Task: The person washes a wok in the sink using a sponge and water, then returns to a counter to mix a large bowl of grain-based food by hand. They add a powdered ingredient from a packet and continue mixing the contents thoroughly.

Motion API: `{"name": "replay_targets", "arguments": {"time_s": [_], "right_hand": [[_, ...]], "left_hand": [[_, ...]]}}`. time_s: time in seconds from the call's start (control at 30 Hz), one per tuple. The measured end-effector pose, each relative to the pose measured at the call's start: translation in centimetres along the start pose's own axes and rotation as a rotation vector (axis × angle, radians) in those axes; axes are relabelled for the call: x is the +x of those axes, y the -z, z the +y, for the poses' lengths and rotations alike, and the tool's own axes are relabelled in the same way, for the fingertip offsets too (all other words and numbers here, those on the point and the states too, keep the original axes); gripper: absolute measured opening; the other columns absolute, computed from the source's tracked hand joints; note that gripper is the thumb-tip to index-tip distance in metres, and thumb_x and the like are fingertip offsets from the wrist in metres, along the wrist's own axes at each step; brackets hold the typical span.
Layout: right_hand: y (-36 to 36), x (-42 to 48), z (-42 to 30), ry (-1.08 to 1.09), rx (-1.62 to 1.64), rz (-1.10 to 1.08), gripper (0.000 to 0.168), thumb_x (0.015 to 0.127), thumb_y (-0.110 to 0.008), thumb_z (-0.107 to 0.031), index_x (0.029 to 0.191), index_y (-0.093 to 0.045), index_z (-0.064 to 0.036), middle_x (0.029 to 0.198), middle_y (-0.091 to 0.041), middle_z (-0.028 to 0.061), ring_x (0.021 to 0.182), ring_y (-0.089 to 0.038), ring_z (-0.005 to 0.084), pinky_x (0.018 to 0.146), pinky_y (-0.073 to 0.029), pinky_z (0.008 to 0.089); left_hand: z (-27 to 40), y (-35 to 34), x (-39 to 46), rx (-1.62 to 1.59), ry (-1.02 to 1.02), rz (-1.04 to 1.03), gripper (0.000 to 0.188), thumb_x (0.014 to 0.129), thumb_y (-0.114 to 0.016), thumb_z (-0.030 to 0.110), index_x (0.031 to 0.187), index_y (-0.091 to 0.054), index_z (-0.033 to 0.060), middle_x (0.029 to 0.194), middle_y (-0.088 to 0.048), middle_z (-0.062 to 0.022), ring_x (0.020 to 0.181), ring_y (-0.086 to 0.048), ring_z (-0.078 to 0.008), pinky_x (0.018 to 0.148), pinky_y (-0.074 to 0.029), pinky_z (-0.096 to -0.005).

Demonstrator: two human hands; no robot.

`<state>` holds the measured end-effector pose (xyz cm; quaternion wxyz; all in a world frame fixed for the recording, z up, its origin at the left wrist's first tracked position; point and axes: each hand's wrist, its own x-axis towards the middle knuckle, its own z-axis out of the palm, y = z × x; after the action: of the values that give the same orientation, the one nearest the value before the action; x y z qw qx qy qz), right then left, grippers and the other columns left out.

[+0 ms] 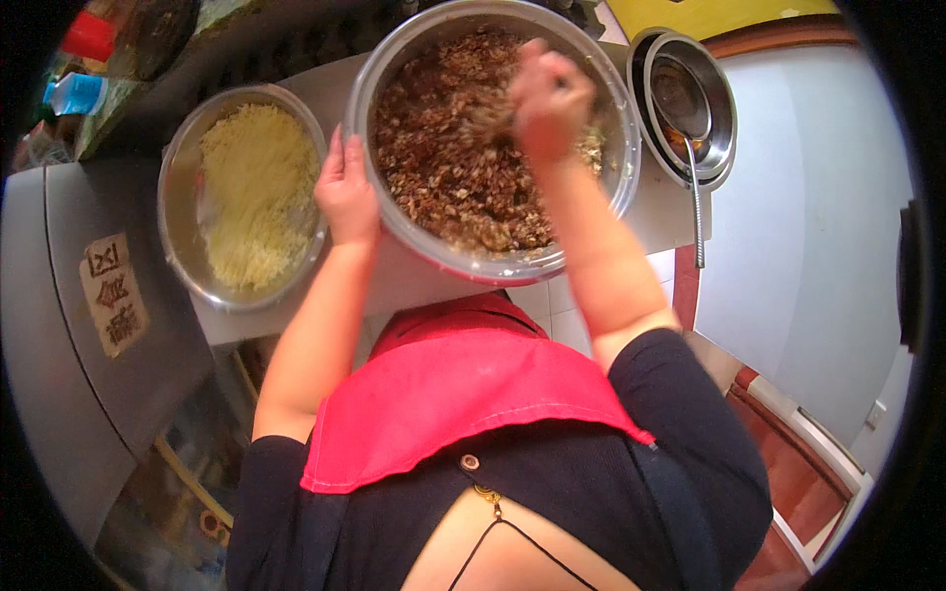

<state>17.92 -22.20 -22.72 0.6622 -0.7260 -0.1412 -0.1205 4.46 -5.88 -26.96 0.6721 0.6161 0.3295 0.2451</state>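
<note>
A large round basin point(360, 81) with a translucent rim stands before me, holding a brown, crumbly mixture point(458, 177) flecked with pale bits. My left hand point(347, 188) grips the basin's left side at the rim, its fingers along the outer wall. Over the right part of the mixture, my right hand point(553, 100) is curled into a fist and blurred by motion. A dark spot shows in the fist, but whether it holds a utensil I cannot tell. Left of the basin sits a metal bowl point(181, 244) with pale yellow shreds or grains point(259, 192).
Nested metal bowls point(728, 159) stand at the right, with a long-handled strainer or ladle point(695, 199) resting in them. All stand on a light tabletop point(399, 284). A grey cabinet or appliance point(159, 221) bearing writing flanks the left. A blue-labelled bottle point(77, 94) lies at upper left.
</note>
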Motion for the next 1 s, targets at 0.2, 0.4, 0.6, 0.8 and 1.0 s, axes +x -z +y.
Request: {"name": "replay_targets", "arguments": {"time_s": [0.2,0.4,0.6,0.8,1.0], "right_hand": [[10.5,-9.9,-5.7,-0.158,0.3,-0.246,0.037,0.088,-0.054,-0.012,0.054,-0.039,-0.013,0.047,-0.037,-0.0029,0.038,-0.035,0.0096,0.037,-0.03,0.0257],[11.4,6.5,2.4,-0.141,0.234,0.325,0.034,0.088,-0.057,-0.031,0.062,-0.055,-0.009,0.047,-0.045,-0.0025,0.039,-0.04,0.005,0.037,-0.028,0.0196],[4.2,-2.8,0.5,-0.102,0.209,-0.124,0.026,0.086,-0.058,-0.016,0.061,-0.057,-0.008,0.052,-0.052,-0.0002,0.046,-0.048,0.006,0.043,-0.037,0.0226],[7.2,7.2,3.0,-0.284,0.441,0.257,0.033,0.09,-0.053,-0.025,0.06,-0.049,-0.012,0.048,-0.043,-0.0043,0.037,-0.035,0.0069,0.035,-0.025,0.0231],[3.7,-1.7,1.9,-0.33,0.302,-0.057,0.031,0.089,-0.053,-0.017,0.059,-0.051,-0.01,0.056,-0.052,0.0,0.051,-0.049,0.0067,0.042,-0.036,0.0212]], "left_hand": [[0.5,0.4,-0.4,-0.097,-0.005,-0.011,0.043,0.089,-0.056,0.012,0.129,-0.044,0.0003,0.107,-0.059,-0.0034,0.089,-0.053,-0.0075,0.079,-0.042,-0.0205],[0.4,0.5,0.0,-0.075,0.004,-0.127,0.046,0.088,-0.055,0.007,0.131,-0.041,-0.0009,0.113,-0.058,-0.0062,0.093,-0.053,-0.0073,0.082,-0.042,-0.0206],[1.3,0.3,-0.5,0.033,0.05,-0.046,0.045,0.088,-0.055,0.007,0.131,-0.041,-0.0006,0.115,-0.057,-0.0066,0.097,-0.053,-0.0078,0.086,-0.04,-0.0206],[0.9,0.3,-0.8,-0.061,-0.02,-0.095,0.045,0.09,-0.054,0.01,0.132,-0.041,0.0008,0.113,-0.057,-0.0032,0.092,-0.052,-0.0064,0.082,-0.04,-0.0195],[0.8,0.7,-0.9,-0.039,-0.022,-0.049,0.046,0.089,-0.054,0.008,0.132,-0.04,-0.0005,0.114,-0.057,-0.0043,0.095,-0.052,-0.0074,0.085,-0.039,-0.02]]}}
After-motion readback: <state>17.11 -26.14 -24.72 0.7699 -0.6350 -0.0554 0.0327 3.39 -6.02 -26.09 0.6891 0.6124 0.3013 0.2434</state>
